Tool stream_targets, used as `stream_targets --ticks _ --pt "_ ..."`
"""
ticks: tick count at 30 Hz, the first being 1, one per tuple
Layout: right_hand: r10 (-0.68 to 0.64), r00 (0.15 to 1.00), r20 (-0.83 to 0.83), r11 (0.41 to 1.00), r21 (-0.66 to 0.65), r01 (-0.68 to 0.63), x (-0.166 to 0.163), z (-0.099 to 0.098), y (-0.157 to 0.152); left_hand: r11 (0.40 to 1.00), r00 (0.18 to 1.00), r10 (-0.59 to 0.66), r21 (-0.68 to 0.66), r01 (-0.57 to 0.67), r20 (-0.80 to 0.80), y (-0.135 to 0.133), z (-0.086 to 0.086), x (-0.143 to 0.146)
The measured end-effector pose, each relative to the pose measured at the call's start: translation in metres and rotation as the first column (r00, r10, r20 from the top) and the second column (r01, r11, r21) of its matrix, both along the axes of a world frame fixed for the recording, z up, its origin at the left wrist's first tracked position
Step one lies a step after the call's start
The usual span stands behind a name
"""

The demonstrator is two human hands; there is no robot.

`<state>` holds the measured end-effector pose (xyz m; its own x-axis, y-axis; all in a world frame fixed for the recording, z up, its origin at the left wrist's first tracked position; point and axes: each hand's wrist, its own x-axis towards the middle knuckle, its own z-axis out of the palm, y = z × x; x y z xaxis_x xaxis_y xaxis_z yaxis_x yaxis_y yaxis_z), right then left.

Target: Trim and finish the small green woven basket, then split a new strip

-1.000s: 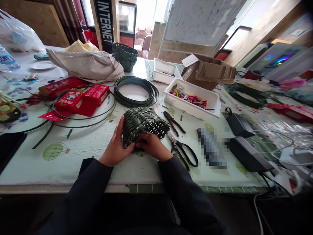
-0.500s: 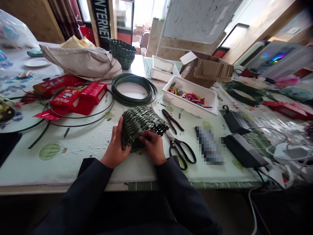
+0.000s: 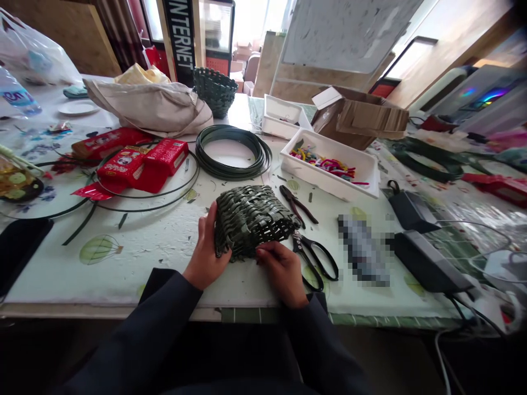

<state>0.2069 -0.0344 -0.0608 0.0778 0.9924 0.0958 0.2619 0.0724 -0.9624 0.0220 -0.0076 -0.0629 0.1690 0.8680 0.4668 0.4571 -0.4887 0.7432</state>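
Note:
A half-woven dark green basket (image 3: 252, 218) lies on its side on the white table (image 3: 156, 247), right in front of me. My left hand (image 3: 207, 253) cups its left end, fingers wrapped round the weave. My right hand (image 3: 283, 270) sits at the basket's near lower edge, fingertips pinched on the strips there. Black-handled scissors (image 3: 315, 259) and small pliers (image 3: 297, 203) lie just right of the basket.
A coil of green strapping (image 3: 233, 151), red snack packs (image 3: 138, 165), a cloth bag (image 3: 150, 107) and a finished green basket (image 3: 215, 90) lie behind. A white tray of coloured clips (image 3: 329, 164), a cardboard box (image 3: 358, 118) and black power adapters (image 3: 428, 266) are to the right.
My right hand slid from the basket's middle down to its near lower edge. The basket has turned slightly and lies a little further right. The left hand keeps its hold.

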Motion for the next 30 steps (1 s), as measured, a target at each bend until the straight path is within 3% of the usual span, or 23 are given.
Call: stream_targets --ticks 5,6,8,9,11,13,15,18,20,24,27,30 --pt "0.002 1.000 0.021 1.000 -0.030 -0.001 -0.005 0.004 0.004 0.990 0.989 0.142 0.023 -0.141 -0.042 -0.007 0.001 0.004" --pt "0.002 1.000 0.031 1.000 -0.028 -0.001 -0.006 0.005 0.005 0.974 0.975 0.215 0.086 -0.209 -0.058 -0.010 0.002 0.004" --pt "0.002 0.999 0.050 1.000 -0.025 0.000 -0.008 0.007 0.007 0.891 0.933 0.351 0.334 -0.306 -0.080 -0.018 0.003 0.000" --pt "0.005 0.998 0.057 1.000 -0.024 -0.003 -0.008 0.007 0.008 0.837 0.926 0.359 0.480 -0.263 -0.119 -0.022 0.004 -0.002" --pt "0.014 0.997 0.070 1.000 -0.022 -0.012 -0.008 0.007 0.009 0.752 0.923 0.210 0.657 0.058 -0.322 -0.027 0.004 -0.007" --pt "0.018 0.997 0.078 1.000 -0.020 -0.017 -0.007 0.006 0.010 0.713 0.816 -0.011 0.568 0.411 -0.578 -0.028 0.004 -0.010" --pt "0.013 0.997 0.074 1.000 -0.020 -0.011 -0.007 0.004 0.011 0.735 0.716 -0.118 0.424 0.529 -0.688 -0.026 0.003 -0.008" --pt "-0.004 0.999 0.044 1.000 -0.026 0.006 -0.008 0.003 0.011 0.805 0.722 -0.089 0.377 0.457 -0.686 -0.021 0.002 -0.002" --pt "-0.011 1.000 0.010 0.999 -0.035 0.011 -0.009 0.003 0.011 0.812 0.739 -0.082 0.386 0.438 -0.668 -0.018 0.003 0.001" --pt "-0.014 0.997 -0.077 0.999 -0.053 0.009 -0.009 0.005 0.012 0.749 0.729 -0.075 0.444 0.491 -0.680 -0.012 0.006 0.000" --pt "-0.014 0.988 -0.155 0.998 -0.061 0.005 -0.008 0.007 0.014 0.695 0.660 0.038 0.494 0.522 -0.751 -0.005 0.003 -0.001" --pt "-0.032 0.973 -0.230 0.998 -0.057 0.020 -0.008 0.008 0.016 0.708 0.602 0.093 0.478 0.520 -0.793 0.000 -0.003 -0.001"
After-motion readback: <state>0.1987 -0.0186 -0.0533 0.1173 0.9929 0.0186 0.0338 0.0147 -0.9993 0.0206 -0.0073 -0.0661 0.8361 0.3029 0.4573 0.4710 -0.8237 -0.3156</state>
